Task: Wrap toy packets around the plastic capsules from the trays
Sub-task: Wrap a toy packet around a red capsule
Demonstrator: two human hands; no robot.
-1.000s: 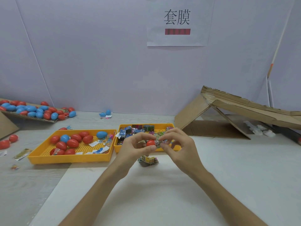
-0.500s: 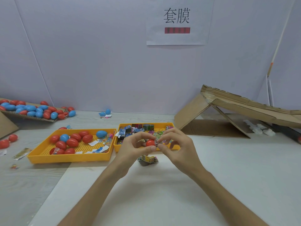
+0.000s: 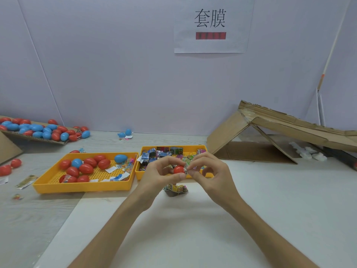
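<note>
My left hand (image 3: 158, 175) pinches a red capsule (image 3: 178, 169) between thumb and fingers, just above the table. My right hand (image 3: 210, 175) pinches a shiny toy packet (image 3: 187, 169) against the capsule's right side. Behind my hands stands a yellow tray (image 3: 168, 147) filled with colourful packets. To its left, a second yellow tray (image 3: 81, 187) holds several red and blue capsules and some paper slips. A wrapped packet bundle (image 3: 176, 189) lies on the white mat under my hands.
A cardboard flap (image 3: 32, 139) at the far left carries many red and blue capsules. Loose red capsules (image 3: 10, 167) lie at the left edge. A collapsed cardboard box (image 3: 280, 132) stands at the right. Two blue capsules (image 3: 124, 133) sit by the wall.
Both hands have stayed at the same spot, fingers shifting only slightly on the capsule and packet.
</note>
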